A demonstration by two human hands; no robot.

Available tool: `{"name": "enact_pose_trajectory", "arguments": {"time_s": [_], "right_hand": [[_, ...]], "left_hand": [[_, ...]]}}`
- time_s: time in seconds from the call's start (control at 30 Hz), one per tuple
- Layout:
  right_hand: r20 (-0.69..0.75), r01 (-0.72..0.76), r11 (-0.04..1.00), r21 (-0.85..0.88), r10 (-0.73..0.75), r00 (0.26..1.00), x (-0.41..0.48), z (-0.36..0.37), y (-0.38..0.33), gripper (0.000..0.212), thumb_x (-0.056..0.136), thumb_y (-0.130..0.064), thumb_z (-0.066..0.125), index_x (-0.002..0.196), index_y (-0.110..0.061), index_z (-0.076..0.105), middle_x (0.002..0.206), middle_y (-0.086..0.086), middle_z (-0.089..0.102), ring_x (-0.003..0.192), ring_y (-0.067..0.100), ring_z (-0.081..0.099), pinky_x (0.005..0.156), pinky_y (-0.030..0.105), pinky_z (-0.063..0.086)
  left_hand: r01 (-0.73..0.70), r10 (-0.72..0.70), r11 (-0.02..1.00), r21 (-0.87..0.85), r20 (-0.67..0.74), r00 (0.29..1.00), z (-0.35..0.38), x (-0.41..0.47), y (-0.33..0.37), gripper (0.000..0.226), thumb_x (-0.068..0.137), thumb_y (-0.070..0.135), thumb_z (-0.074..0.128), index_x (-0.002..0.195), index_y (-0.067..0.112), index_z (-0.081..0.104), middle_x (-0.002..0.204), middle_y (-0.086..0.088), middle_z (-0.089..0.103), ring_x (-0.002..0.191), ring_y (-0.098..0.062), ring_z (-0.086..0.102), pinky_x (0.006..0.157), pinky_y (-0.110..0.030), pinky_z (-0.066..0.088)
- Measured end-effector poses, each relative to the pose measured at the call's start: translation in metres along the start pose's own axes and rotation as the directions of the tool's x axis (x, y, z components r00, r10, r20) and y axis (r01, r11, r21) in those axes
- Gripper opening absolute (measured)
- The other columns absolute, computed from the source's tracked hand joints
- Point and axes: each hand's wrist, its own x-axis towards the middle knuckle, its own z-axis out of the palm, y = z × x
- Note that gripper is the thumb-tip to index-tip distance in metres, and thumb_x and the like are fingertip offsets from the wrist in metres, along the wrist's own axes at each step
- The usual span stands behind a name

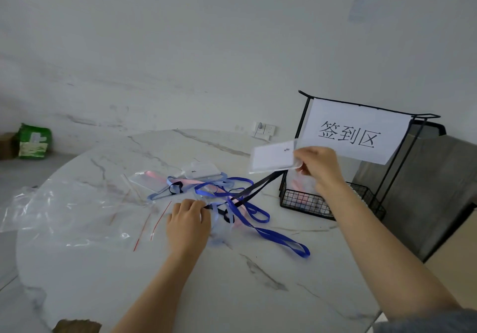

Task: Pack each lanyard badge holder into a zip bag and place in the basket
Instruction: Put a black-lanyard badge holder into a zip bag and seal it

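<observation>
A round white marble table [232,281] stands by a white wall [180,48], with a green package [34,141] on the far-left floor. The right hand [320,167] pinches a clear badge holder [273,157], raised just left of the wire basket [304,198]. Its black lanyard [258,185] runs down to the left hand [188,219], whose curled fingers grip it among tangled blue and pink lanyards [258,219]. Zip bags [77,211] lie left.

We see a clear badge holder [275,156] raised beside the black wire basket [304,201], its black lanyard [258,186] trailing into tangled blue and pink lanyards [227,198]; clear zip bags [77,211] lie flat leftward.
</observation>
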Motion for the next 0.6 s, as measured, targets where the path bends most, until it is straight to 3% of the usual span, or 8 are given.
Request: {"name": "enact_pose_trajectory", "arguments": {"time_s": [0.07,0.17,0.33,0.43,0.6], "right_hand": [[-0.05,0.053,0.997,0.047,-0.05,0.997,-0.001,-0.009,-0.014,0.013,0.081,0.002,0.055,0.07,-0.004,0.059,0.069,0.005,0.057,0.056,0.01,0.05,0.051,0.016,0.042],[-0.112,0.118,0.982,0.147,-0.102,0.988,-0.002,-0.017,-0.035,0.017,0.078,0.003,0.054,0.065,-0.007,0.056,0.064,0.001,0.057,0.053,0.008,0.05,0.05,0.016,0.04],[-0.188,0.316,0.918,0.239,-0.276,0.943,-0.004,-0.026,-0.074,0.022,0.08,-0.002,0.051,0.062,-0.013,0.052,0.047,-0.01,0.057,0.05,0.001,0.056,0.048,0.016,0.039],[-0.263,0.428,0.853,0.3,-0.357,0.896,-0.006,-0.034,-0.1,0.02,0.084,-0.004,0.051,0.067,-0.016,0.05,0.049,-0.013,0.06,0.054,0.0,0.059,0.052,0.017,0.042],[-0.346,0.553,0.73,0.4,-0.439,0.829,-0.006,-0.049,-0.133,0.015,0.088,-0.009,0.047,0.077,-0.02,0.046,0.061,-0.006,0.063,0.067,0.013,0.063,0.057,0.02,0.043]], "left_hand": [[0.005,-0.005,1.0,0.003,0.005,1.0,-0.002,0.0,0.0,0.045,0.078,0.025,0.034,0.091,0.004,0.071,0.094,-0.015,0.067,0.092,-0.037,0.056,0.081,-0.04,0.041],[-0.013,0.01,0.999,0.035,0.084,0.996,-0.004,-0.001,0.001,0.051,0.078,0.028,0.029,0.106,0.008,0.068,0.108,-0.01,0.064,0.104,-0.032,0.051,0.087,-0.036,0.036],[-0.075,0.039,0.988,0.136,0.249,0.968,0.003,0.001,-0.001,0.039,0.095,0.024,0.04,0.133,0.019,0.047,0.133,-0.003,0.048,0.123,-0.023,0.038,0.1,-0.03,0.03],[-0.097,0.026,0.975,0.199,0.329,0.944,0.006,0.001,-0.002,0.041,0.096,0.028,0.037,0.137,0.022,0.04,0.138,0.0,0.042,0.127,-0.021,0.034,0.102,-0.03,0.027],[-0.11,-0.024,0.935,0.337,0.369,0.929,0.007,0.002,-0.002,0.038,0.096,0.032,0.036,0.131,0.021,0.044,0.137,0.0,0.042,0.126,-0.02,0.035,0.102,-0.031,0.028]]}}
